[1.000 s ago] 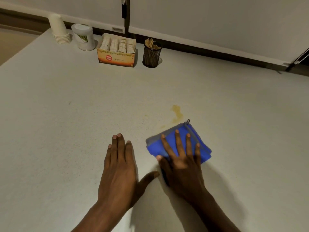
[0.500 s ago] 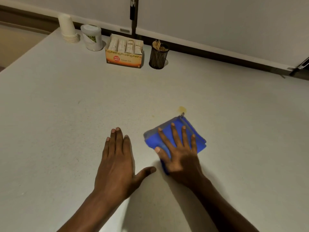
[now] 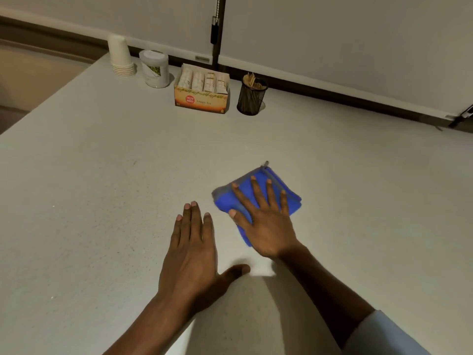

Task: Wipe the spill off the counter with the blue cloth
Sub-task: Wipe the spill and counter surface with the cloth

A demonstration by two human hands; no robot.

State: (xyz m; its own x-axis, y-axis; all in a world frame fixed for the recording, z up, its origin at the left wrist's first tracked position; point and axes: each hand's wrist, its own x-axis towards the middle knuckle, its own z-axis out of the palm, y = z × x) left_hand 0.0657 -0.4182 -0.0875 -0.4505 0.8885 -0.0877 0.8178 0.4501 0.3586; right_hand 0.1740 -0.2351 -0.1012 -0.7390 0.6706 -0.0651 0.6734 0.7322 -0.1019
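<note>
My right hand [image 3: 266, 226] presses flat, fingers spread, on the folded blue cloth [image 3: 256, 198] mid-frame; left hand [image 3: 192, 254] lies flat, grip apart, on the pale desk [image 3: 102, 175].

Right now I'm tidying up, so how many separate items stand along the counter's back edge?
4, left to right: stack of white paper cups, white lidded plastic jar, orange cardboard tea box, black mesh holder of wooden stirrers. Nothing seems hidden behind them.
</note>
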